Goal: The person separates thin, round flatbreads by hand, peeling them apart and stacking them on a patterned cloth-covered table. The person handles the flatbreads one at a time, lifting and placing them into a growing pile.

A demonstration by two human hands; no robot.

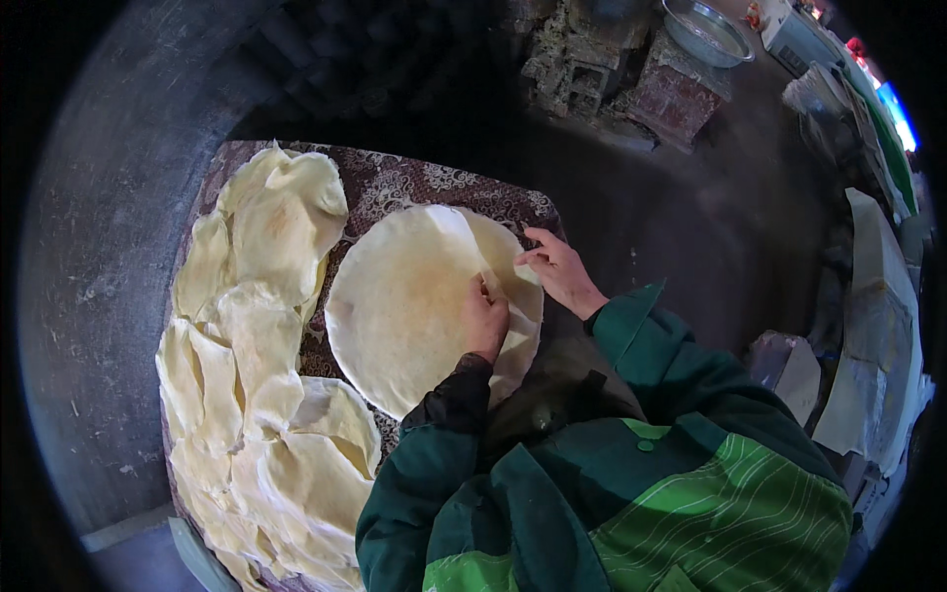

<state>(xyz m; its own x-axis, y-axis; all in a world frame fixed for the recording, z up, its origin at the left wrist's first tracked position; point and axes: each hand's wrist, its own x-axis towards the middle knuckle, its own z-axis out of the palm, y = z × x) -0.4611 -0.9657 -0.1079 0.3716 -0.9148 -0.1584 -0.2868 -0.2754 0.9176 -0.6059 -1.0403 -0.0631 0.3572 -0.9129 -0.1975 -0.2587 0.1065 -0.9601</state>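
Note:
A large round sheet of thin flatbread (407, 303) lies on a table with a dark red patterned cover (385, 177). Its right part shows a crease or fold. My left hand (488, 318) rests on the round near that crease, its fingers curled; whether it pinches the bread is hard to tell. My right hand (558, 270) is at the right edge of the round, thumb and forefinger somewhat apart, the fingertips by the rim. To the left, many similar thin sheets (266, 348) lie folded and overlapping in a long heap down the table.
A grey wall (111, 259) stands left of the table. Beyond the table, at upper right, a metal basin (706, 37) sits on a worn block (677, 103). Stacked sheets of board or paper (869, 325) and a box-like object (788, 370) are at the far right.

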